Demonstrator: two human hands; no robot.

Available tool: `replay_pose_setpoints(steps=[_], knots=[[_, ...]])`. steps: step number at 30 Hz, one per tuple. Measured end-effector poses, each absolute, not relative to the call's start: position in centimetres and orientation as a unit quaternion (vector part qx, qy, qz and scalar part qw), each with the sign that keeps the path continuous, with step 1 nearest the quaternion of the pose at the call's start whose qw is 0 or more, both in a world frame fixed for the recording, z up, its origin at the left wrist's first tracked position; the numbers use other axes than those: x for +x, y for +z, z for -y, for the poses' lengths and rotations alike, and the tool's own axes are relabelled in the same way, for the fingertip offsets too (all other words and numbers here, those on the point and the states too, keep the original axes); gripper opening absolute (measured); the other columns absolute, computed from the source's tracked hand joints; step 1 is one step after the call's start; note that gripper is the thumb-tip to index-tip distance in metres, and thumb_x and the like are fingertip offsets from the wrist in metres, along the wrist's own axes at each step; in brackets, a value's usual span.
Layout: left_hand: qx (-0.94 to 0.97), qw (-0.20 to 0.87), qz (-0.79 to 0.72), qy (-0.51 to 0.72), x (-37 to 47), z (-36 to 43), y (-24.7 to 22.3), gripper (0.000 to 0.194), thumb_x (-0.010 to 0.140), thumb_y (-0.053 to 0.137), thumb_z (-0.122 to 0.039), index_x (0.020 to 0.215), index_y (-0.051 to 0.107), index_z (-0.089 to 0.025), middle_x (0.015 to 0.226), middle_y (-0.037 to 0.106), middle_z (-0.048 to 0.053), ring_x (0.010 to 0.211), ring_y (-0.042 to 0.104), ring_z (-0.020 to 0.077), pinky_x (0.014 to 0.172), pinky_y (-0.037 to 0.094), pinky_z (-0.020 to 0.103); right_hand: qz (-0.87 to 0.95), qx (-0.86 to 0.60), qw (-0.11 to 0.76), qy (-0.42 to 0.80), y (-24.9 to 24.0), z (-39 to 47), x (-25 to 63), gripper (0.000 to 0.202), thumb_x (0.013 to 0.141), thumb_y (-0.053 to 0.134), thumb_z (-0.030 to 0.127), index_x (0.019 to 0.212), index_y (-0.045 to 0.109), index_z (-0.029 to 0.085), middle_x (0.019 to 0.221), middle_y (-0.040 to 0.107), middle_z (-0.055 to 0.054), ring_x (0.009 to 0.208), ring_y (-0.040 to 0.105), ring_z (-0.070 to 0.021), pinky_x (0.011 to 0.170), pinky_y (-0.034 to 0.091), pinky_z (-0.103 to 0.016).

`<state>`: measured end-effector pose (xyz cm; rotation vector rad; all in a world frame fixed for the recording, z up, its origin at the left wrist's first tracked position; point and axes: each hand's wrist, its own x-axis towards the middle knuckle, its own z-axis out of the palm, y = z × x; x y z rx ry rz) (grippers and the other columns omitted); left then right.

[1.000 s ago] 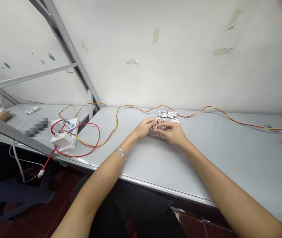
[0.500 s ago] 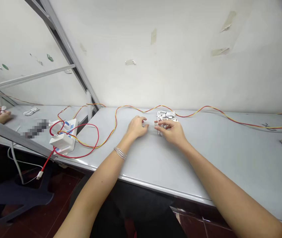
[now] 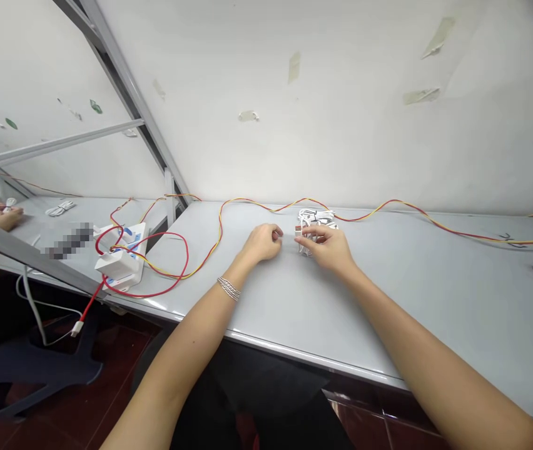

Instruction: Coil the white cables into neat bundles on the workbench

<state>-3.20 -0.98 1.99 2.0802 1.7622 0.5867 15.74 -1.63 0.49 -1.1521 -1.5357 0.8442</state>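
A coiled white USB cable (image 3: 303, 245) is pinched in my right hand (image 3: 329, 247), its plug pointing toward my left hand. Just behind it, more bundled white cable (image 3: 316, 217) lies on the grey table, partly covered by my fingers. My left hand (image 3: 264, 242) rests on the tabletop to the left, a small gap away from the cable. Its fingers are curled in toward the thumb, and whatever may be between the tips is hidden. A silvery multi-strand bracelet (image 3: 229, 288) circles the left wrist.
Red and yellow wires (image 3: 391, 201) run along the wall edge. At left, a white power strip (image 3: 139, 250) carries plugs and a looped red cable (image 3: 186, 256). A metal frame post (image 3: 126, 81) divides the bench; beyond it, another person's hands (image 3: 1, 215) hold a white cable.
The fingers of my left hand have curled inward from a more spread pose. My right hand stays on the cable. The view has shifted slightly.
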Motion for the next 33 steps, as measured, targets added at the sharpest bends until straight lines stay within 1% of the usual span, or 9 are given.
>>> replay_pose_setpoints(steps=[5, 10, 15, 20, 24, 28, 33], knots=[[0.739, 0.201, -0.602, 0.223, -3.1, 1.0, 1.9, 0.035, 0.080, 0.062, -0.012, 0.112, 0.076, -0.015, 0.103, 0.076, 0.009, 0.086, 0.068, 0.0206, 0.092, 0.054, 0.036, 0.620, -0.485, 0.499, 0.363, 0.9, 1.8, 15.7, 0.036, 0.064, 0.080, 0.052, 0.081, 0.076, 0.020, 0.097, 0.076, -0.010, 0.082, 0.065, -0.0230, 0.075, 0.050, -0.038], [0.735, 0.212, -0.597, 0.241, -3.0, 1.1, 1.9, 0.038, 0.077, 0.062, -0.010, 0.112, 0.075, -0.015, 0.103, 0.076, 0.008, 0.084, 0.068, 0.0191, 0.091, 0.055, 0.034, 0.609, -0.485, 0.496, 0.383, 1.0, 1.9, 15.7, 0.042, 0.064, 0.080, 0.055, 0.083, 0.076, 0.017, 0.092, 0.075, -0.010, 0.073, 0.061, -0.0200, 0.068, 0.047, -0.035], [0.736, 0.220, -0.588, 0.253, -2.8, 1.1, 1.8, 0.037, 0.077, 0.062, -0.009, 0.112, 0.075, -0.014, 0.101, 0.076, 0.008, 0.081, 0.067, 0.0183, 0.090, 0.055, 0.034, 0.601, -0.482, 0.494, 0.403, 1.5, 2.2, 15.7, 0.043, 0.063, 0.080, 0.056, 0.082, 0.075, 0.018, 0.089, 0.072, -0.009, 0.068, 0.055, -0.0171, 0.065, 0.044, -0.032], [0.742, 0.222, -0.579, 0.255, -2.8, 1.0, 1.7, 0.037, 0.076, 0.062, -0.011, 0.110, 0.076, -0.015, 0.101, 0.077, 0.007, 0.081, 0.067, 0.0175, 0.089, 0.056, 0.033, 0.597, -0.484, 0.488, 0.414, 1.8, 2.5, 15.8, 0.043, 0.063, 0.080, 0.055, 0.078, 0.072, 0.016, 0.082, 0.069, -0.007, 0.064, 0.049, -0.0141, 0.062, 0.040, -0.031], [0.739, 0.220, -0.581, 0.259, -2.8, 1.1, 1.7, 0.038, 0.075, 0.061, -0.009, 0.110, 0.076, -0.017, 0.101, 0.077, 0.006, 0.081, 0.067, 0.0169, 0.089, 0.056, 0.032, 0.590, -0.485, 0.486, 0.425, 2.0, 2.7, 15.8, 0.043, 0.063, 0.081, 0.057, 0.077, 0.072, 0.018, 0.082, 0.069, -0.005, 0.060, 0.043, -0.0119, 0.060, 0.037, -0.030], [0.741, 0.222, -0.578, 0.263, -2.8, 1.1, 1.8, 0.040, 0.075, 0.060, -0.008, 0.110, 0.076, -0.016, 0.102, 0.077, 0.007, 0.078, 0.067, 0.0162, 0.087, 0.056, 0.032, 0.591, -0.484, 0.488, 0.421, 2.1, 2.6, 15.7, 0.043, 0.062, 0.082, 0.057, 0.075, 0.071, 0.018, 0.082, 0.069, -0.006, 0.061, 0.045, -0.0120, 0.061, 0.039, -0.030], [0.740, 0.222, -0.570, 0.279, -2.7, 1.1, 1.8, 0.043, 0.072, 0.059, -0.006, 0.111, 0.076, -0.016, 0.101, 0.077, 0.006, 0.078, 0.066, 0.0158, 0.084, 0.056, 0.031, 0.590, -0.484, 0.491, 0.419, 2.2, 2.7, 15.7, 0.049, 0.059, 0.082, 0.063, 0.074, 0.071, 0.017, 0.078, 0.068, -0.006, 0.064, 0.050, -0.0148, 0.062, 0.042, -0.031]])
